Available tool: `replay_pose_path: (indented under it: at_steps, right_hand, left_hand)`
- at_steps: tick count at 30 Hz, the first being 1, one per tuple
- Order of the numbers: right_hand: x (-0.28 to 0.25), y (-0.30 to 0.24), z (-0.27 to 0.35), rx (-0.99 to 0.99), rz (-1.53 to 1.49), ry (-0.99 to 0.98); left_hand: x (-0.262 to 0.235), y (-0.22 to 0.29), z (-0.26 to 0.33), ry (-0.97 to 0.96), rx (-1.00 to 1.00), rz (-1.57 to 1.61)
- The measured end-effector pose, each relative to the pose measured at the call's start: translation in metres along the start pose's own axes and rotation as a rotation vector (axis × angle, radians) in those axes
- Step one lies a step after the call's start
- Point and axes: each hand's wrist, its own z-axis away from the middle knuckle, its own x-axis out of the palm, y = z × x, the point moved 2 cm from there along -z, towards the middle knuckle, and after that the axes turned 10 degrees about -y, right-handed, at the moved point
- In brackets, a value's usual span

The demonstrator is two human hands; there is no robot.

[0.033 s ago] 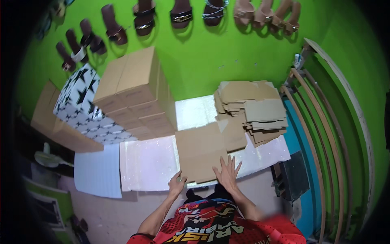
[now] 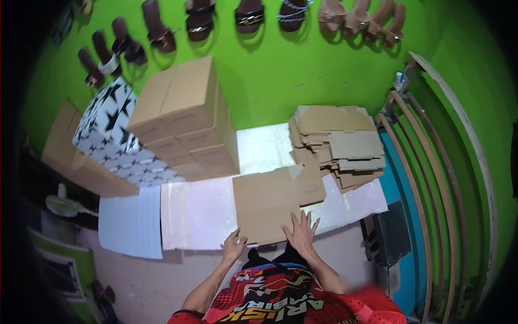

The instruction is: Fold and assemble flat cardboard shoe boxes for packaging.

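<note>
A flattened brown cardboard box [image 2: 264, 202] lies on the white-covered table in front of me. My right hand [image 2: 302, 235] rests at its near right corner, with fingers spread and the fingertips on or beside the board. At the near left corner is my left hand [image 2: 233, 247], its thumb and index finger apart along the board's edge; the other fingers are partly hidden. Another folded cardboard piece [image 2: 311, 186] sits partly under the box's right side. Behind it rises a stack of flattened cardboard boxes [image 2: 353, 146].
Assembled brown boxes [image 2: 186, 119] are piled at the back left, beside black-and-white star-patterned boxes [image 2: 110, 124]. Shiny white sheeting [image 2: 197, 213] covers the table. A wooden rack [image 2: 426, 189] stands at right. Sandals [image 2: 250, 16] hang on the green wall. A fan [image 2: 65, 202] is at far left.
The whole view has shifted slightly. Both hands and the flattened box keep nearly the same places relative to each other.
</note>
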Motion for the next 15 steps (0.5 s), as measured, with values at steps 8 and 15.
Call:
replay_pose_path:
  at_steps: [8,15]
  right_hand:
    - [0.077,-0.088,0.011,-0.197,0.047,-0.019]
    - [0.142,-0.107,-0.011,-0.416,0.181,-0.266]
  left_hand:
    - [-0.035,-0.083,0.013,0.041,0.267,-0.669]
    - [-0.022,-0.096,-0.031,-0.196,0.310,-0.804]
